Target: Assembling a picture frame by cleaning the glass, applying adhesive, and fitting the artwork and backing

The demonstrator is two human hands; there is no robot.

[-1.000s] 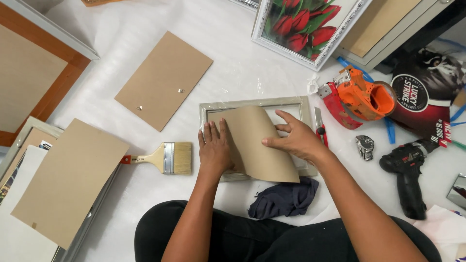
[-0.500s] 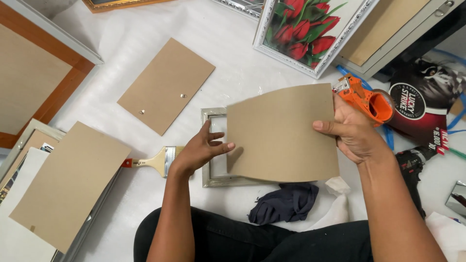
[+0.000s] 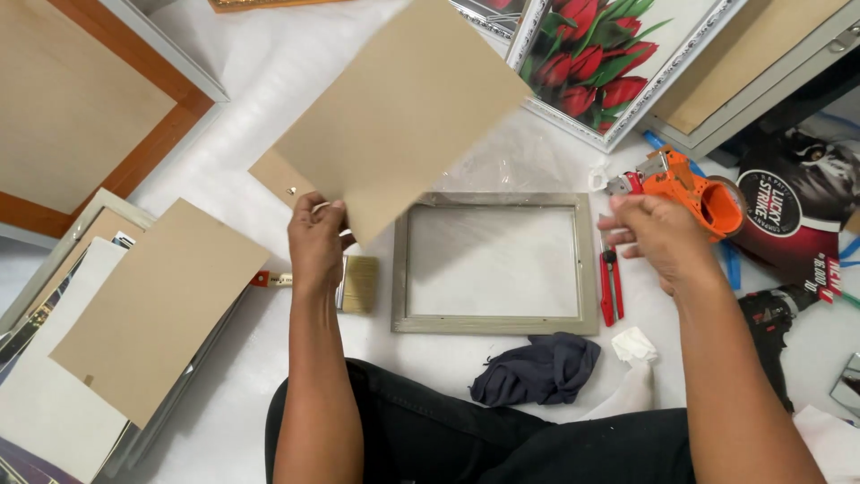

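My left hand [image 3: 317, 240] grips the lower corner of a tan backing board [image 3: 403, 112] and holds it up, tilted, above the white surface. It covers most of a second tan board [image 3: 273, 176] lying behind. A grey picture frame [image 3: 495, 263] lies flat in front of me with its opening showing. My right hand [image 3: 657, 236] hovers to the right of the frame, fingers loosely apart and holding nothing, just below an orange tape dispenser [image 3: 690, 186]. A red utility knife [image 3: 610, 285] lies beside the frame's right edge.
A paintbrush [image 3: 345, 282] lies left of the frame. A dark cloth [image 3: 536, 368] and a white rag [image 3: 633, 346] sit near my lap. A tulip picture [image 3: 609, 63] leans at the back. Stacked boards and frames [image 3: 152, 305] lie at left, a black drill [image 3: 770, 336] at right.
The tan board has come off the frame. It passed from my right hand to my left and swung up and to the left. My right hand let go and drew back.
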